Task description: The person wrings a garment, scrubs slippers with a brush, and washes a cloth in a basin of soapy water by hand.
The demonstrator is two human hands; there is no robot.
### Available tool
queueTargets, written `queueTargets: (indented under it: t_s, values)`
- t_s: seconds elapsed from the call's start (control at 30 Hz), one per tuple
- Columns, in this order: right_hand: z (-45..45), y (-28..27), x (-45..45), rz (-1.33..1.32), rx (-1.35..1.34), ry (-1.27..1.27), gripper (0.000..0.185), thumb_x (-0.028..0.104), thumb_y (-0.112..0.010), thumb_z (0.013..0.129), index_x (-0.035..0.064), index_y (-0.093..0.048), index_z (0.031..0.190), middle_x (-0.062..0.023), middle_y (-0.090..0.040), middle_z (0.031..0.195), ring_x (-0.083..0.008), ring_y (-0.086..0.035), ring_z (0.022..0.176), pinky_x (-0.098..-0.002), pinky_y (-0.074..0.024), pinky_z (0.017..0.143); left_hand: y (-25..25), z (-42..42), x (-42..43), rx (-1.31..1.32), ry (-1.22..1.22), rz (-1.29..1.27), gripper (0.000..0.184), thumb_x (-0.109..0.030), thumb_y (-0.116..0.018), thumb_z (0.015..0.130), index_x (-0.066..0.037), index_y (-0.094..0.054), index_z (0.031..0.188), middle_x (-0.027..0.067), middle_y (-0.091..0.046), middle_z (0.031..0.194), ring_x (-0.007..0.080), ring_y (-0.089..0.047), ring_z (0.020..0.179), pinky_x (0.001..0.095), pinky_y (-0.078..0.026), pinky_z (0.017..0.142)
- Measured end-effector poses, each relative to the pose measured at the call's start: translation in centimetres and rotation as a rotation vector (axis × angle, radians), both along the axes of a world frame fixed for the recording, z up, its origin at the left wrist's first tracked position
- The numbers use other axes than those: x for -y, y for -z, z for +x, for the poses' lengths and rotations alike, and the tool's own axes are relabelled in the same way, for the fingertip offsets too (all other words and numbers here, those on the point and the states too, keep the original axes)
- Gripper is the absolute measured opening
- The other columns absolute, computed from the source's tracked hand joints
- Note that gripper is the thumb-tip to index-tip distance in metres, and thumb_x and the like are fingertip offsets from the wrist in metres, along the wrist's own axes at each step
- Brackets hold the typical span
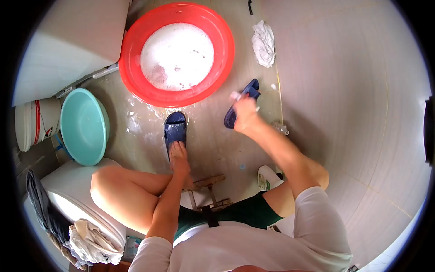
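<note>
My left hand hangs low at the heel end of a dark blue slipper, fingers stretched toward its strap and holding nothing I can see. White foam spots that slipper. My right hand is over the other dark blue slipper, which lies angled on the floor. Motion blur smears its fingers, and whitish patches show on them; whether it grips anything cannot be made out. Beyond both hands stands a large red basin, filled with white suds.
A crumpled white cloth lies by the right wall. To the left are a turquoise basin, a white bucket and piled cloth. A low wooden stool is beneath me; a white container stands nearby. Wet floor shows near the red basin.
</note>
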State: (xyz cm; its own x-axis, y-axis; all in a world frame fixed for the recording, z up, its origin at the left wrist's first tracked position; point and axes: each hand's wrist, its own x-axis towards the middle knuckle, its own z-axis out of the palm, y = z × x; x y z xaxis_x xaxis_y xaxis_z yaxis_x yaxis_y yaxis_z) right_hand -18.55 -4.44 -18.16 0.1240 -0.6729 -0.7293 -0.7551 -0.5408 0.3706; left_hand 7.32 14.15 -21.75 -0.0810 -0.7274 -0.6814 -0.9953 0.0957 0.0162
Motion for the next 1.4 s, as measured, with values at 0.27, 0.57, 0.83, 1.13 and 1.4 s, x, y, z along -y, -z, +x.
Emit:
queueTargets:
  t_s: [0.27,0.57,0.83,1.13,1.4]
  values:
    - [0.1,6.7,-7.6,-0.25,0.45,0.038,0.032,0.021,-0.051,0.086,0.0172,-0.056,0.118,-0.012,-0.061,0.075,-0.0277,-0.064,0.063,-0.0421,-0.0527,0.058,2.7,0.6,-1.7,0.012,0.011,-0.03,0.085,-0.021,-0.063,0.076,0.002,-0.014,0.141,0.0193,-0.021,0.142,0.0325,-0.021,0.134,0.0372,-0.02,0.11]
    - [-4.4,0.0,4.0,-0.314,0.35,0.214,0.041,0.018,-0.049,0.087,0.0191,-0.047,0.128,-0.0189,-0.061,0.092,-0.0282,-0.065,0.068,-0.0374,-0.0515,0.057,0.9,0.5,-1.2,0.002,-0.002,0.038,0.085,-0.023,-0.06,0.079,0.002,-0.009,0.142,0.0198,-0.019,0.144,0.0339,-0.016,0.136,0.0362,-0.017,0.111]
    - [-0.8,-0.5,-2.2,0.076,0.343,0.032,0.057,0.027,-0.052,0.081,0.0261,-0.039,0.136,-0.0267,-0.053,0.114,-0.0354,-0.065,0.08,-0.0419,-0.0521,0.064,10.5,1.2,-3.6,-0.062,-0.2,0.055,0.076,-0.022,-0.056,0.081,0.002,-0.015,0.141,0.0209,-0.022,0.143,0.0348,-0.021,0.134,0.0376,-0.018,0.11]
    - [-0.2,3.5,-4.8,-0.025,0.346,0.482,0.049,0.034,-0.053,0.083,0.0139,-0.048,0.128,-0.0212,-0.057,0.109,-0.0345,-0.059,0.086,-0.0405,-0.0466,0.081,1.2,0.5,-0.4,-0.063,-0.082,0.088,0.087,-0.021,-0.064,0.074,0.002,-0.014,0.141,0.0204,-0.022,0.143,0.0341,-0.022,0.134,0.0387,-0.016,0.111]
    - [-6.4,0.9,2.7,-0.313,0.448,0.206,0.053,0.014,-0.047,0.084,0.0293,-0.04,0.134,-0.0147,-0.059,0.101,-0.0292,-0.063,0.065,-0.0423,-0.0505,0.055,3.8,0.9,-2.1,-0.051,-0.013,-0.049,0.094,-0.027,-0.069,0.071,0.005,-0.013,0.14,0.0212,-0.02,0.143,0.0344,-0.02,0.134,0.0392,-0.015,0.111]
